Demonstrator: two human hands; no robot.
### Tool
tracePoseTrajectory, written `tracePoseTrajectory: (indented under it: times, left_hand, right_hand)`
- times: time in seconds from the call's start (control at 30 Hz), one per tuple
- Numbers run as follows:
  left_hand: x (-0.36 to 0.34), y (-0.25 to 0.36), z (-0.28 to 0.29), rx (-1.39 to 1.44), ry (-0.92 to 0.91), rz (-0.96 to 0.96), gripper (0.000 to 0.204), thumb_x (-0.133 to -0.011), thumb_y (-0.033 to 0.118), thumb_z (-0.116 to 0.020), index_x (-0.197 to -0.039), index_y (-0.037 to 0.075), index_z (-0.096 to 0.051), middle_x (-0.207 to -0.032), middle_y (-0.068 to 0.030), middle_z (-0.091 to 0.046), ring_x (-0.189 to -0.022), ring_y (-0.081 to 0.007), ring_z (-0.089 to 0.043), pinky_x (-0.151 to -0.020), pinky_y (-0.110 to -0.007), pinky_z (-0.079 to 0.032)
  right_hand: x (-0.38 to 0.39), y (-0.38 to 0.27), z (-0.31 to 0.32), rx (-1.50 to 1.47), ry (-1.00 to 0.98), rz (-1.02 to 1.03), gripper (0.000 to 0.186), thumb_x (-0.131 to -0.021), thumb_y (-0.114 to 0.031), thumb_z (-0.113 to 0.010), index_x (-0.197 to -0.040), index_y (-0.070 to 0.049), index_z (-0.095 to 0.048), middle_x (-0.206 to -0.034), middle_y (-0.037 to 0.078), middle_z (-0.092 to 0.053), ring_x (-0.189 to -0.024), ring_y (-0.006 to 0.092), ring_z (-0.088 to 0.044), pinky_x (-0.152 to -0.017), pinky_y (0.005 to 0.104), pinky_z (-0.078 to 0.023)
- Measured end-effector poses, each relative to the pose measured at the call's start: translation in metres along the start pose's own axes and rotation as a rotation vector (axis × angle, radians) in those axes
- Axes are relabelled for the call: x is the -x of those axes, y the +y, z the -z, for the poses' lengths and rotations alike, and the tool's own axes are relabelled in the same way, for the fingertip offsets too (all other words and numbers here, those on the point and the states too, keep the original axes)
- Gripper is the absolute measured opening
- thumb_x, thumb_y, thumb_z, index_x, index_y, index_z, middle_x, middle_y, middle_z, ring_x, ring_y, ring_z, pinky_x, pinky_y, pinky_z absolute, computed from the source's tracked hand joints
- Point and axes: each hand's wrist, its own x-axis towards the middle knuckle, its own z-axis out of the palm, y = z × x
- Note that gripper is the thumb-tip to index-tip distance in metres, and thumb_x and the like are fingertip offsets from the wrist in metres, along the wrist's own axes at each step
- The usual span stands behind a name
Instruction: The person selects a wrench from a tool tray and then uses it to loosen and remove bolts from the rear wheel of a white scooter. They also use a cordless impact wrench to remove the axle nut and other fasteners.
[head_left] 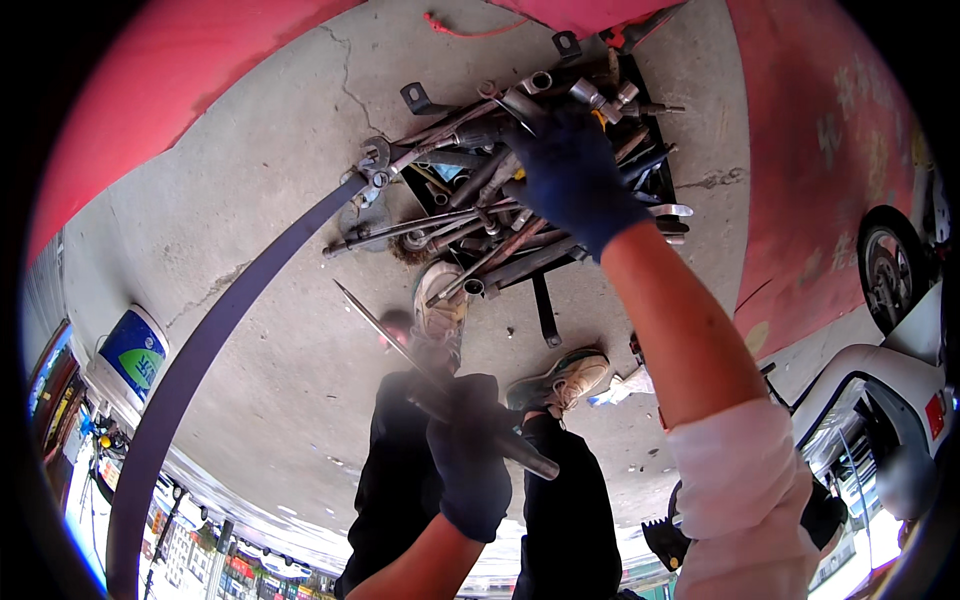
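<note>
In a dark work glove, my left hand is closed around a long metal tool above my legs. One end of the tool is a thin tapered point aimed up and left; the other is a thick grey cylinder. My right hand, also gloved, reaches down onto a heap of hand tools on the ground. Its fingertips are partly hidden among the tools, so their grip is unclear. Near them lie a metal socket and several bars. An open-end wrench sits at the heap's left edge.
A long flat strip runs from the wrench to the lower left. My shoes stand just below the heap. Red panels flank the concrete floor. A white bucket stands left; a wheel is far right.
</note>
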Motion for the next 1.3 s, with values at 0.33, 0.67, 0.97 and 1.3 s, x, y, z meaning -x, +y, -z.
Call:
tracePoseTrajectory:
  times: [0.33, 0.67, 0.97, 1.3]
  left_hand:
    - [0.000, 0.000, -0.007, -0.044, 0.016, 0.015, 0.011, -0.090, 0.012, -0.060, -0.098, 0.009, -0.054, -0.065, 0.0024, -0.045, -0.056, -0.0100, -0.050, -0.063, -0.033, -0.054]
    - [-0.001, 0.002, -0.006, -0.052, 0.004, 0.041, 0.017, -0.090, 0.010, -0.061, -0.105, 0.009, -0.054, -0.066, 0.0024, -0.047, -0.057, -0.0102, -0.052, -0.064, -0.033, -0.054]
    - [-0.002, -0.004, -0.010, 0.008, 0.013, 0.069, 0.019, -0.088, 0.008, -0.062, -0.103, 0.011, -0.051, -0.064, 0.0022, -0.044, -0.054, -0.0105, -0.048, -0.062, -0.033, -0.053]
    - [0.000, -0.009, -0.012, -0.014, 0.021, 0.066, 0.015, -0.089, 0.010, -0.061, -0.098, 0.012, -0.050, -0.063, 0.0024, -0.042, -0.053, -0.0097, -0.046, -0.062, -0.033, -0.050]
  right_hand:
    - [0.030, 0.001, 0.008, 0.160, -0.130, -0.030, 0.030, -0.078, -0.032, -0.069, -0.105, -0.021, -0.064, -0.102, 0.014, -0.056, -0.097, 0.0292, -0.053, -0.079, 0.0469, -0.042]
    - [0.077, -0.028, 0.035, 0.105, -0.135, 0.005, 0.025, -0.082, -0.013, -0.060, -0.103, -0.001, -0.059, -0.118, 0.016, -0.052, -0.096, 0.0314, -0.051, -0.083, 0.0448, -0.044]
    - [0.053, -0.032, 0.023, -0.157, -0.067, -0.122, 0.052, -0.067, -0.026, -0.076, -0.108, -0.003, -0.054, -0.110, 0.017, -0.056, -0.104, 0.0330, -0.051, -0.095, 0.0450, -0.040]
    - [0.005, -0.043, -0.017, 0.250, -0.599, -0.209, 0.056, -0.070, -0.042, -0.073, -0.112, -0.007, -0.061, -0.098, 0.013, -0.068, -0.097, 0.0291, -0.061, -0.088, 0.0465, -0.038]
